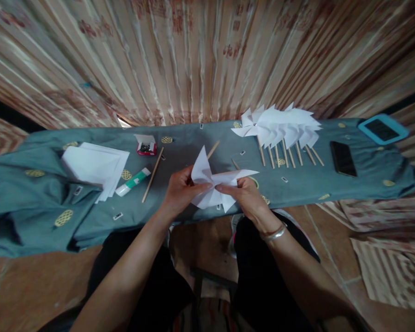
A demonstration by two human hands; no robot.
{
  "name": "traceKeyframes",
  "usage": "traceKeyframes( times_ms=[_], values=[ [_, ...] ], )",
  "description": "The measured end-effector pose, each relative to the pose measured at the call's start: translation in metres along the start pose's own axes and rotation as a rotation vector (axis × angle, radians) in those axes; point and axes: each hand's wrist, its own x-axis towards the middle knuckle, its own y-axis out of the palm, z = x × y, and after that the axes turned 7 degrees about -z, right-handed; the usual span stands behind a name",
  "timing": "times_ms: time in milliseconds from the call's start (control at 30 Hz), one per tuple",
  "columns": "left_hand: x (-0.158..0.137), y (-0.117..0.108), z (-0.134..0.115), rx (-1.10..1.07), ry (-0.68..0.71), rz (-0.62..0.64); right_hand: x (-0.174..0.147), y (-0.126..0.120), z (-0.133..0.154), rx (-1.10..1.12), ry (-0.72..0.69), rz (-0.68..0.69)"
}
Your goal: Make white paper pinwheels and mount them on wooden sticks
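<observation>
A white paper pinwheel [202, 168] is held between both hands over the front of the cloth-covered table. My left hand [181, 188] grips its left side, thumb pressed near the centre. From the right, my right hand [247, 196] pinches it, with that thumb also at the middle. The fingers behind the paper are hidden. Just beyond the pinwheel a wooden stick [213, 149] shows, its lower part covered by the paper. Another pointed tip [235, 163] lies right of it. Whether either stick touches the pinwheel, I cannot tell.
Left are white paper sheets [93, 163], a green-and-white tube [133, 181], a wooden stick [152, 175] and a small red box [146, 146] of dark pieces. Finished pinwheels on sticks [280, 124] overlap at the back right, near a black phone [343, 158] and a blue-framed device [383, 129].
</observation>
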Motion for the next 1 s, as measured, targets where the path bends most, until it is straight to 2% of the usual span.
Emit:
traceKeyframes(
  times_ms=[200, 467, 767, 900, 1000],
  values=[
    [0.002, 0.002, 0.006, 0.072, 0.029, -0.057, 0.006, -0.001, -0.009, -0.009, -0.001, -0.01],
    [0.002, 0.007, 0.011, 0.124, 0.047, -0.134, 0.006, 0.009, -0.005, 0.039, -0.011, -0.021],
    [-0.001, 0.008, 0.009, 0.112, 0.064, -0.099, 0.007, 0.008, -0.006, 0.041, -0.043, -0.02],
    [-0.003, 0.005, 0.006, 0.049, 0.075, -0.041, 0.009, 0.006, -0.006, -0.033, -0.112, -0.054],
    [-0.002, -0.001, 0.001, -0.039, 0.087, -0.017, 0.005, 0.001, -0.006, -0.201, -0.27, -0.157]
  ],
)
